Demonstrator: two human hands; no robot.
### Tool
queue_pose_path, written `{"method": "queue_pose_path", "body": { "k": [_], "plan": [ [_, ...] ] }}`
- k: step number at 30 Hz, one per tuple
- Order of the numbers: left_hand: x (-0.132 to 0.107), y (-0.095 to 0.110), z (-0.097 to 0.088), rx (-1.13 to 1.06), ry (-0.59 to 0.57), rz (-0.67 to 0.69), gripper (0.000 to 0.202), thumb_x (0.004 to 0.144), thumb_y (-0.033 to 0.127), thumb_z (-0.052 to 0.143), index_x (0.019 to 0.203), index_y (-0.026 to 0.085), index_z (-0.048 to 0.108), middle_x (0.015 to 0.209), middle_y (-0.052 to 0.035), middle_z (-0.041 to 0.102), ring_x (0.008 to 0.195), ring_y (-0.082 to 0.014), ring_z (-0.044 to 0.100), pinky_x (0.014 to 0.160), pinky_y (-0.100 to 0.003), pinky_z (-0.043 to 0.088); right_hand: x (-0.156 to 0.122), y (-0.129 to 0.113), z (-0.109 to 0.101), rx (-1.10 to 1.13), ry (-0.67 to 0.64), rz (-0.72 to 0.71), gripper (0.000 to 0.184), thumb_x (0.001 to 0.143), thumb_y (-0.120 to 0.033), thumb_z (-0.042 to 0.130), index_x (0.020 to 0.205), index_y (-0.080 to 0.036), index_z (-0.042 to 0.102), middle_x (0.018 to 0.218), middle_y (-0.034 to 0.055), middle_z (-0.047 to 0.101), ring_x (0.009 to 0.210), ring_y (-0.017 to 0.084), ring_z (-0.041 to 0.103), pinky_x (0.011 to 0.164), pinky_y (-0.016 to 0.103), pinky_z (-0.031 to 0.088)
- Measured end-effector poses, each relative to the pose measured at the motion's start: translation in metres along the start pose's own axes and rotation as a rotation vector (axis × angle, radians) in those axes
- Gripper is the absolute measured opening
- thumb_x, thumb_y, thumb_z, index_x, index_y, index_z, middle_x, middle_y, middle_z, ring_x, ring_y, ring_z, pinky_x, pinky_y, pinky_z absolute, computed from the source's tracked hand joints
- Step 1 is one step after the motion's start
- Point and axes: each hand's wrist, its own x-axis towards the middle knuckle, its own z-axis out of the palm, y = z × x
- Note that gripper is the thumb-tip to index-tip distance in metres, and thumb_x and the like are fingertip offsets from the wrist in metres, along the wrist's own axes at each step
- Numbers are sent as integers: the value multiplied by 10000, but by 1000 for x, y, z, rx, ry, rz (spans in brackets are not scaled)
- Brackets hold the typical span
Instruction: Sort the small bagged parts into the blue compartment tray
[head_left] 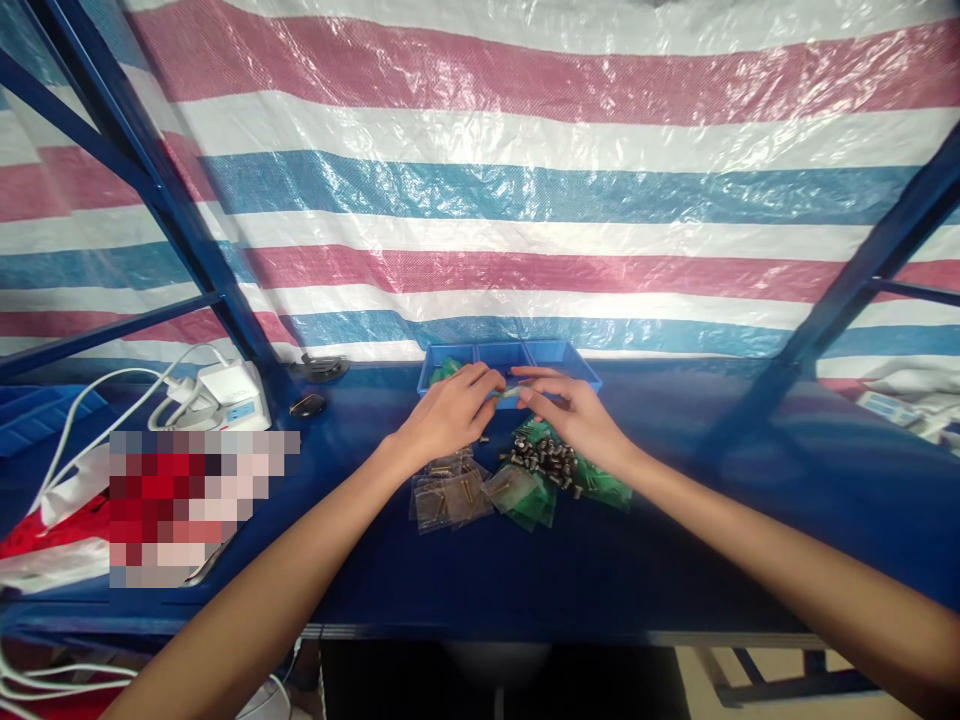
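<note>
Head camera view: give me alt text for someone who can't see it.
Two bare hands meet over a dark blue workbench, the left hand and right hand pinching a small pale item between their fingertips. Below them lie small clear bags, green bags and a pile of dark screws; blue bins and a striped tarp stand behind.

Glossy woven-plastic tarp [525,190]; dark metal screws [544,460]

both hands meet over a blue table [675,520], the left hand [448,412] and right hand [571,415] pinching a small pale bag [509,394] between their fingertips. just behind them stands a blue tray [559,352] with compartments. below the hands lie clear packets [448,495], green packets [534,497] and a heap of dark screws [545,462]. a white charger [229,392] sits at left.
</note>
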Motion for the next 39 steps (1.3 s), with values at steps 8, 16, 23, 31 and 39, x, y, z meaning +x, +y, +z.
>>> {"method": "queue_pose_path", "body": {
  "k": [8, 16, 23, 31, 39],
  "plan": [
    [2, -2, 5, -229, 62, -160, 273, 1022, 233, 481, 1292, 191, 501, 862, -3, 646, 688, -145, 617, 618, -265, 427, 0, 4, 2, -29, 18, 27, 269, 957, -452, 615, 898, -211, 719, 918, 67, 694, 811, 222, 618, 696, 349, 495],
    [5, -5, 7, -373, 140, -240, 303, 963, 205, 567, 1264, 201, 539, 887, -14, 681, 794, -155, 653, 713, -275, 512, -1, 5, 2, 2, 72, 24, 244, 942, -425, 611, 965, -202, 707, 889, 65, 672, 752, 201, 600, 653, 332, 488],
    [3, -8, 10, -308, 137, -235, 311, 916, 198, 641, 1222, 207, 588, 1003, -35, 665, 814, -154, 638, 676, -273, 505, -1, 6, 3, 13, 55, 7, 210, 942, -393, 613, 964, -200, 692, 864, 49, 642, 731, 181, 581, 665, 328, 476],
    [1, -8, 8, -254, 132, -145, 223, 946, 171, 622, 1157, 227, 667, 1075, -33, 619, 810, -126, 625, 695, -262, 497, -1, 10, 3, 129, 13, 46, 368, 924, -379, 655, 1241, -215, 567, 888, 28, 646, 792, 194, 629, 686, 332, 518],
    [4, -4, 3, -282, 199, -162, 210, 1021, 307, 550, 1042, 195, 726, 1022, -58, 658, 860, -164, 640, 722, -281, 512, -1, 10, 6, 117, -40, 137, 368, 881, -418, 729, 1175, -218, 635, 1198, 94, 721, 1006, 242, 703, 677, 315, 544]
  ]
}}
